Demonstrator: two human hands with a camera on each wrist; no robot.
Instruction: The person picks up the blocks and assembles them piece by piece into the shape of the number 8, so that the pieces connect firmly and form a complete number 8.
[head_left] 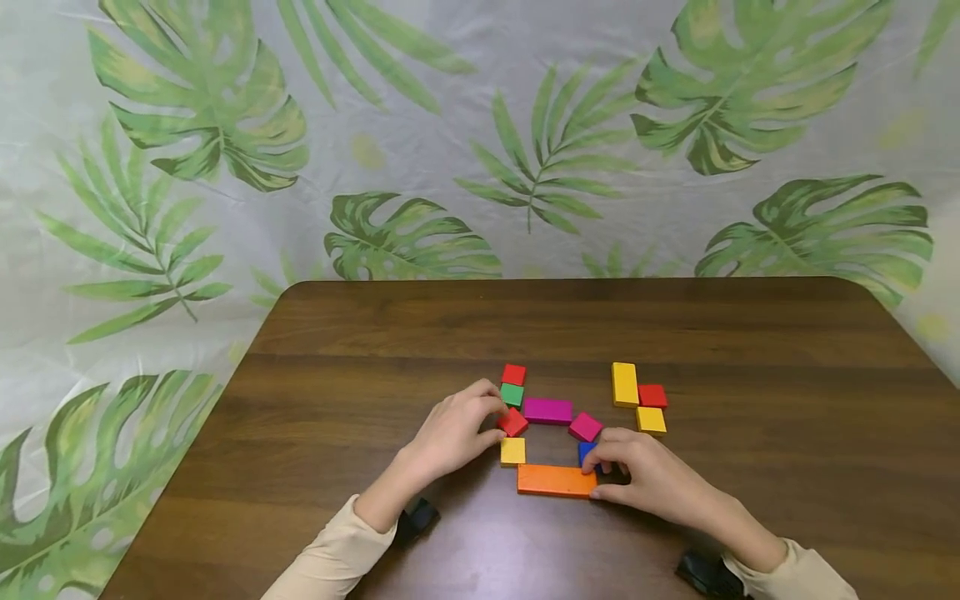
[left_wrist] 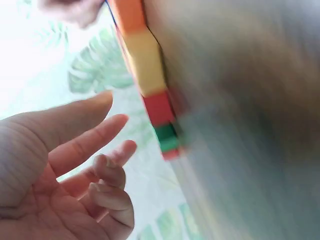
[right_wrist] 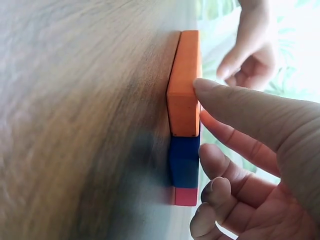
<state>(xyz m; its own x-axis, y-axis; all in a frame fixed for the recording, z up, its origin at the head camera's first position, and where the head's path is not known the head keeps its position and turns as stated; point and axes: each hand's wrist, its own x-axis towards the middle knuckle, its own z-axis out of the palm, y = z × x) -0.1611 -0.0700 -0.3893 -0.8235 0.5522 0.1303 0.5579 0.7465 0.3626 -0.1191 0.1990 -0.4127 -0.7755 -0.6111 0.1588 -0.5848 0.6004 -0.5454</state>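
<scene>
At the ring's near side lies a long orange block [head_left: 555, 480]. My right hand [head_left: 648, 475] pinches its right end, thumb at the near corner and index finger bent over the top. The other right fingers curl beside the blue block [right_wrist: 185, 160], which the hand partly covers in the head view. My left hand [head_left: 453, 429] hovers at the left side, fingers loosely bent and holding nothing. Its fingertips are close to a tilted red block [head_left: 513, 422] and a yellow block [head_left: 513, 451]. A long magenta block [head_left: 548, 411] and a small magenta block [head_left: 586, 427] form the far side.
Above the tilted red block, a green block [head_left: 512, 395] and another red block [head_left: 513, 374] stand in line. Farther right sit a tall yellow block [head_left: 625, 384], a red block [head_left: 652, 395] and a small yellow block [head_left: 651, 421]. A leaf-patterned curtain [head_left: 420, 150] hangs behind the wooden table [head_left: 360, 333].
</scene>
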